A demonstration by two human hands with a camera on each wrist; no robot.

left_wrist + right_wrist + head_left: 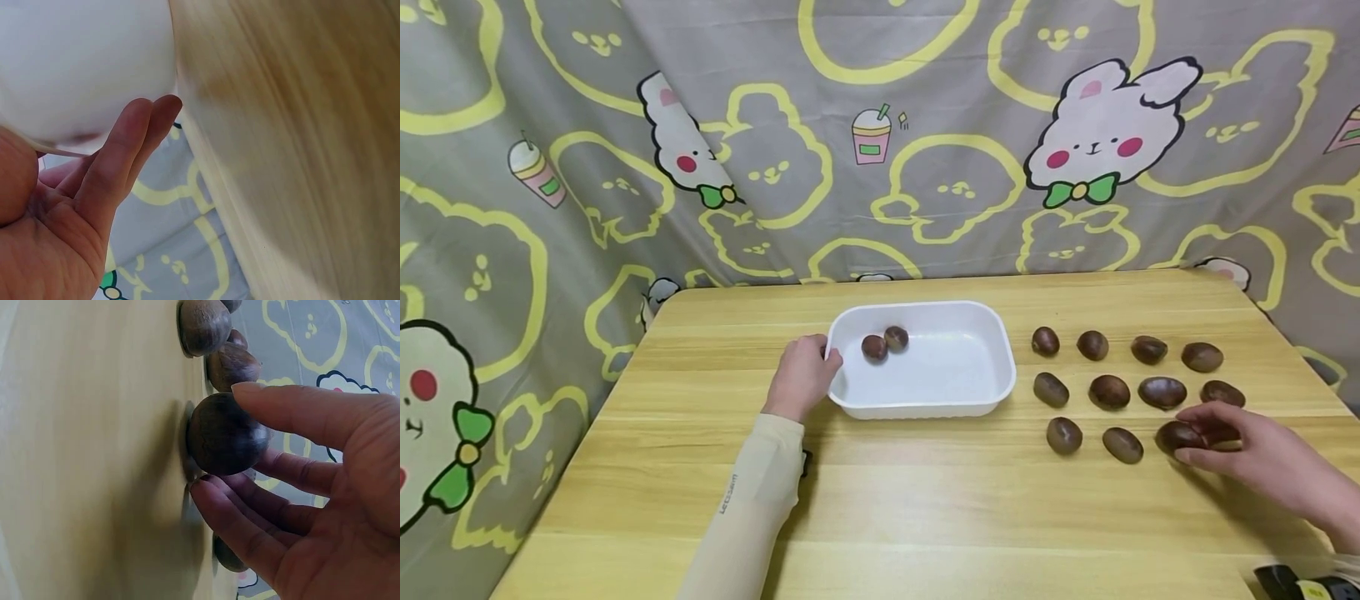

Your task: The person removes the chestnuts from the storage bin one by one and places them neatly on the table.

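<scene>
My left hand (800, 379) grips the left end of a white plastic tray (958, 367), thumb at the rim and fingers along the outer wall. Two brown chestnuts (874, 348) lie side by side in the tray's left part. At the right, my right hand (1262, 454) holds a dark, glossy chestnut (1176, 436) between thumb and fingers. In the right wrist view the thumb lies on this chestnut (225, 437), with the other fingers around its far and lower side. It sits at or very close to the tabletop. Another chestnut (1225, 443) is partly hidden behind the fingers.
Several more chestnuts (1108, 392) lie in loose rows on the wooden table (925, 508), right of the tray. A grey patterned curtain (955, 108) hangs behind the table and down its left side. A dark device (1307, 583) shows at the right wrist.
</scene>
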